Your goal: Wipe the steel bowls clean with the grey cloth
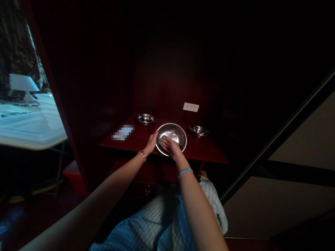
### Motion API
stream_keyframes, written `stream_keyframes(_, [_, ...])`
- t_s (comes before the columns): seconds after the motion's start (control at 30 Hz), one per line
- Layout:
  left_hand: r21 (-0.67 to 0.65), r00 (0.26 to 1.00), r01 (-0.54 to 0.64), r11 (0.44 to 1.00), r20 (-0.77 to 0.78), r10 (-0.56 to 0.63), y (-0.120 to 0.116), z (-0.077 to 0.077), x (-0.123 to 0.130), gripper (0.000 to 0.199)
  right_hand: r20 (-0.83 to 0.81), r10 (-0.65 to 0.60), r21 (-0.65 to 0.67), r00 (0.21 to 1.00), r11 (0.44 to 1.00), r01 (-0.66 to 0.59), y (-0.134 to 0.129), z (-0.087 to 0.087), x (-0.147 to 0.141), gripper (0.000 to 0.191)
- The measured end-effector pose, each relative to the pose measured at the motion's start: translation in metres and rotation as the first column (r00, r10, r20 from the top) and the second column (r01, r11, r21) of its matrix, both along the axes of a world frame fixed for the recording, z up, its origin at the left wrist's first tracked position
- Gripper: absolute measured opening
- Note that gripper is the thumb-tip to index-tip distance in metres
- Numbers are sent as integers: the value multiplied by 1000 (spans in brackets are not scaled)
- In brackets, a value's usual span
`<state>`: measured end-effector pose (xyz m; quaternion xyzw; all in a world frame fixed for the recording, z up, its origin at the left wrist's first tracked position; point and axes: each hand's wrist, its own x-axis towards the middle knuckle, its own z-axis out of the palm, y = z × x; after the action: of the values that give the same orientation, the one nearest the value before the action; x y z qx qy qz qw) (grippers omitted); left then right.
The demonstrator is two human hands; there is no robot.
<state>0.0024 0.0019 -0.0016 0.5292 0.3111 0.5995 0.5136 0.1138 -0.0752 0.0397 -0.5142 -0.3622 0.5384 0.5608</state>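
A shiny metal bowl (173,129) is tilted toward me at the front edge of a dark red shelf (141,137). My left hand (151,142) grips its left rim, thumb up along the side. Inside the bowl, my right hand (171,146) has its fingers bent over a greyish, cloth-like piece (161,141), which is mostly hidden. Behind and to the left rests a second metal bowl (145,120). A smaller metal bowl (199,131) lies to the right on the same shelf.
A blurred-out white item (123,132) lies on the shelf's left part. A white socket plate (191,107) is on the back wall. Dark panels enclose both sides. Further left are a white table (34,129), a lamp (23,83) and a red container (75,177).
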Motion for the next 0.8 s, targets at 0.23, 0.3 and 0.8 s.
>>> stream_keyframes(0.23, [-10, 1000, -10, 1000, -4, 10, -2, 2, 0, 64, 31, -63, 13, 998, 998, 62, 4, -3, 0, 20])
stream_keyframes(0.3, [0, 1000, -7, 1000, -2, 7, -3, 2, 0, 64, 42, -66, 21, 997, 998, 66, 4, -3, 0, 20])
stream_keyframes(0.8, [-7, 999, -31, 1000, -14, 31, -5, 3, 0, 64, 111, -66, 52, 992, 997, 61, 0, -3, -3, 24])
